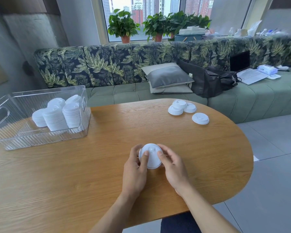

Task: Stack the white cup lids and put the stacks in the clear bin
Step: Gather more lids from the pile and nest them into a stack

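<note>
Currently, head view: left hand point(136, 167) and right hand point(174, 165) both curl around a short stack of lids point(151, 158) low over the table point(91, 174), thumbs on top, probably to square it up. Finished stacks point(55, 118) stand in the clear bin point(45, 140), far left. Four loose lids point(180, 105) lie far right, presumably next.

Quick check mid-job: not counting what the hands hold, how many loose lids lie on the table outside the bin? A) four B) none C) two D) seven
A: apart from the held lid, a cluster of three lids and a single lid lie on the table at its far right.
</note>
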Demonstrator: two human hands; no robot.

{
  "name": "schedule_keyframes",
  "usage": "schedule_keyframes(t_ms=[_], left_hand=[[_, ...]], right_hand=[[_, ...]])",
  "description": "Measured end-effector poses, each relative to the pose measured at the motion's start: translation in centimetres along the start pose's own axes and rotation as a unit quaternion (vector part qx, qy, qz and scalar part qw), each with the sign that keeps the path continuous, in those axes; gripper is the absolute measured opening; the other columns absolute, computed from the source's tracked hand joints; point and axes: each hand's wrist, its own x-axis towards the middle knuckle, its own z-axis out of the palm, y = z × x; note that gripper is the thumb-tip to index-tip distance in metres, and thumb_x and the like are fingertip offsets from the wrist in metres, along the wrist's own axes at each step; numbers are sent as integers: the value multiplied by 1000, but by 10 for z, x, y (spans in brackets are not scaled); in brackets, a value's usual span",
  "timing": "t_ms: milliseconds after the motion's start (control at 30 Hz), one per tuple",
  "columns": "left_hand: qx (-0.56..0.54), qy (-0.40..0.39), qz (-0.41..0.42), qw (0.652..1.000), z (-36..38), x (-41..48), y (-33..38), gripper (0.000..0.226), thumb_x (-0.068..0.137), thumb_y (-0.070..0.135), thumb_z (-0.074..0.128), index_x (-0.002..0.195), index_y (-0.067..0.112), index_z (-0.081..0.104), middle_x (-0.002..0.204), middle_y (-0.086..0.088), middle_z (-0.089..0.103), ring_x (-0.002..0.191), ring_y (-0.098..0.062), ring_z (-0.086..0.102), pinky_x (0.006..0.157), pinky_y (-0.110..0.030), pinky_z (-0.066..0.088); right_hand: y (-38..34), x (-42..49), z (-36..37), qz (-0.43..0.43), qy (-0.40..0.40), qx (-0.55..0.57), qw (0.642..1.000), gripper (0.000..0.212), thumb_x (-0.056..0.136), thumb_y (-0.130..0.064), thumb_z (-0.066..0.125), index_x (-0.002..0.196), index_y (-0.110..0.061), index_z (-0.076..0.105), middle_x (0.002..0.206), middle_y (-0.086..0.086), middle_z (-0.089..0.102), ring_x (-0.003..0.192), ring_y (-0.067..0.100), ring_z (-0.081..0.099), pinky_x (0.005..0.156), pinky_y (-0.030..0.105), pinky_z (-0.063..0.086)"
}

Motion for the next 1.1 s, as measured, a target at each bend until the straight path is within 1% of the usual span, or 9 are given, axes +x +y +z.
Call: schedule_keyframes(t_ms=[100, 233, 500, 633, 833, 900, 967, 1033, 1100], left_hand=[[-12, -9, -21, 1000, -1, 1, -1, 27, 102, 52, 56, 126, 40, 57, 88, 8, 74, 79, -9, 69, 75, -35, 57], [-24, -19, -34, 999, -2, 1, -1, 18, 103, 49, 58, 114, 36, 63, 98, 19, 75, 89, -6, 72, 81, -42, 60], [-21, -15, -37, 999, -4, 2, 1, 26, 100, 59, 56, 112, 37, 63, 94, 12, 76, 86, -10, 72, 76, -36, 59], [-12, -9, -39, 999, -3, 3, 2, 22, 102, 52, 55, 112, 35, 65, 92, 15, 76, 85, -7, 71, 75, -28, 55], [-9, -13, -25, 1000, -3, 1, 2, 21, 102, 50, 58, 115, 35, 65, 93, 15, 76, 83, -8, 72, 74, -29, 57], [8, -14, -20, 1000, -1, 0, 2, 38, 98, 52, 63, 130, 32, 62, 100, 20, 75, 85, -3, 70, 74, -17, 52], [60, -33, -7, 998, 2, -2, 3, 74, 90, 62, 69, 152, 28, 45, 124, 22, 67, 99, 1, 66, 82, -16, 52], [144, -66, 42, 986, 6, -4, 2, 107, 79, 80, 66, 162, 30, 21, 150, 24, 41, 123, 6, 54, 93, -19, 51], [197, -80, 106, 971, 11, -3, 2, 115, 74, 85, 62, 163, 33, 11, 158, 23, 24, 140, 9, 35, 99, -19, 47]], right_hand=[[-1, -1, 1, 0, 11, 8, 1000, 25, 103, -34, 62, 127, -39, 66, 114, -32, 72, 109, -9, 66, 86, 8, 50], [1, 1, -1, 9, 28, 27, 999, 26, 102, -34, 65, 128, -35, 68, 113, -28, 74, 108, -8, 67, 85, 10, 51], [0, 3, -4, 22, 31, 64, 997, 18, 100, -25, 68, 115, -28, 77, 114, -11, 78, 111, 5, 71, 97, 29, 52], [-1, 2, -4, 21, 35, 61, 997, 15, 98, -29, 72, 111, -28, 77, 110, -10, 79, 108, 6, 71, 96, 29, 53], [-1, 2, -4, 18, 57, 67, 996, 16, 96, -31, 73, 112, -28, 77, 108, -12, 79, 107, 3, 72, 94, 26, 54], [-2, 2, -3, 17, 79, 74, 994, 18, 96, -32, 74, 113, -27, 77, 107, -13, 79, 105, 2, 72, 93, 25, 53], [-2, 1, -2, 14, 96, 75, 992, 23, 95, -37, 74, 117, -30, 75, 107, -16, 78, 103, 0, 71, 87, 23, 54], [-2, 1, -2, 14, 106, 75, 991, 29, 94, -42, 74, 121, -32, 72, 105, -19, 77, 99, -3, 71, 78, 18, 56], [-2, 2, -3, 12, 122, 74, 990, 30, 95, -41, 73, 122, -28, 71, 105, -23, 77, 100, -6, 70, 81, 13, 55]])
